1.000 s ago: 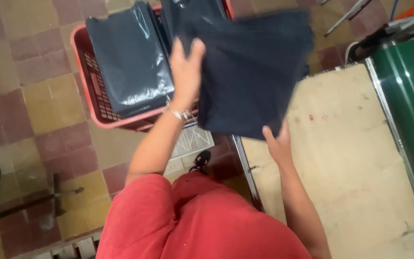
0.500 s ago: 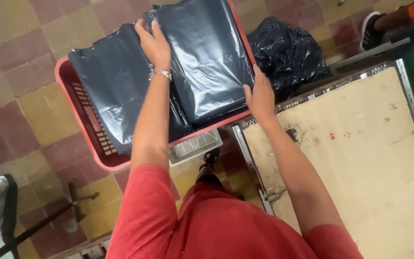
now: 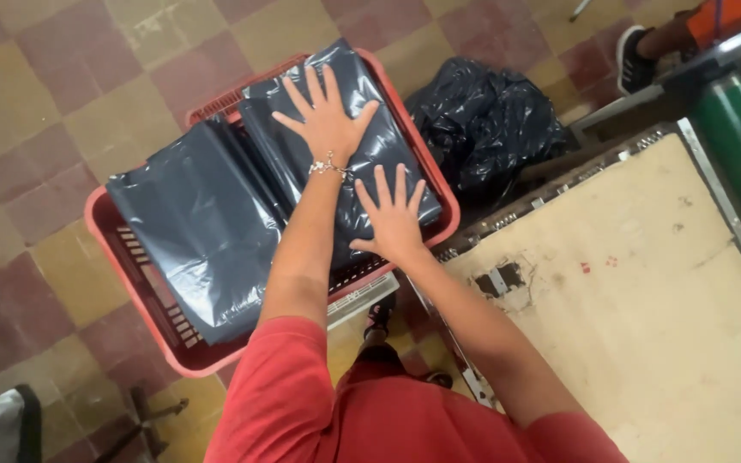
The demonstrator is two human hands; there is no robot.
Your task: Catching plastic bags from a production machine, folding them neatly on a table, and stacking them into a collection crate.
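both hands lay flat, fingers spread, holding nothing: the left hand (image 3: 326, 118) and the right hand (image 3: 394, 225) pressed on the right-hand dark plastic bag (image 3: 345, 146) in the red crate (image 3: 139, 296) on the tiled floor, beside a second bag (image 3: 203, 227). the step looked like flattening the stack; the next move would call for even, gentle pressure.

Soft, even indoor light, moderately bright, with no hard shadows; only faint shade lies under the crate (image 3: 135, 296) at lower left. The dark bags (image 3: 195, 231) carry pale sheen along their creases, and the crumpled black bag (image 3: 486, 120) at upper centre glints. The picture is fairly sharp at centre, slightly soft toward the corners, and the pale table (image 3: 645, 309) at right looks a little washed out
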